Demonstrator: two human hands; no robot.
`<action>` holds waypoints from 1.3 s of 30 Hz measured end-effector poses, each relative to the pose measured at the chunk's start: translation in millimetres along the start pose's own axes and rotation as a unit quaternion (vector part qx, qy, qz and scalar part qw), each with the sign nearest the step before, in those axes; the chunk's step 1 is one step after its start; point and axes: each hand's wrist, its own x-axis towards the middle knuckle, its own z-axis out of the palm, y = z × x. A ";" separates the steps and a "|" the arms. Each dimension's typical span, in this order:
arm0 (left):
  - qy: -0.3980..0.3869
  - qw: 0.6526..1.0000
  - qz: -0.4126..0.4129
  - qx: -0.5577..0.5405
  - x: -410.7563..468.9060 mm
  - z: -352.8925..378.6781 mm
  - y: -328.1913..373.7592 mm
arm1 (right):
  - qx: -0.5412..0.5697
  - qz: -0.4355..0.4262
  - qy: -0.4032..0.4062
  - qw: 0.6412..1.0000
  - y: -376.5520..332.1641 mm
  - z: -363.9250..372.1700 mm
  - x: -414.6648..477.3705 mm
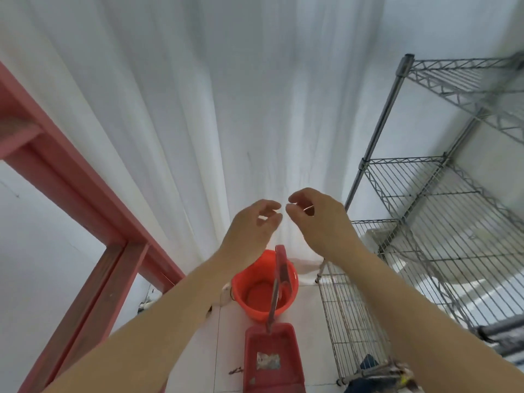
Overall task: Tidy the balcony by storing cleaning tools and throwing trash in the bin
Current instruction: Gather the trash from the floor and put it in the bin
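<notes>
A red dustpan (273, 355) stands on the pale floor at the bottom centre, with its long red handle (279, 279) rising upright. Scraps of debris lie in its tray. Behind it sits an orange bucket (263, 290). My left hand (251, 231) and my right hand (320, 222) are raised side by side above the handle's top, in front of the white curtain (212, 123). Their fingers are loosely curled and the fingertips nearly meet. Neither hand touches the handle, and I see nothing held in either.
A chrome wire shelf rack (425, 208) fills the right side, with its lower shelves close to my right forearm. A red door frame (85, 222) slants across the left. Small dark bits (236, 371) lie on the floor left of the dustpan.
</notes>
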 end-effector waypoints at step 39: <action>-0.671 0.537 0.398 -0.322 -463.8 147.1 222.9 | -0.029 0.266 0.771 0.578 -130.7 -73.0 -617.3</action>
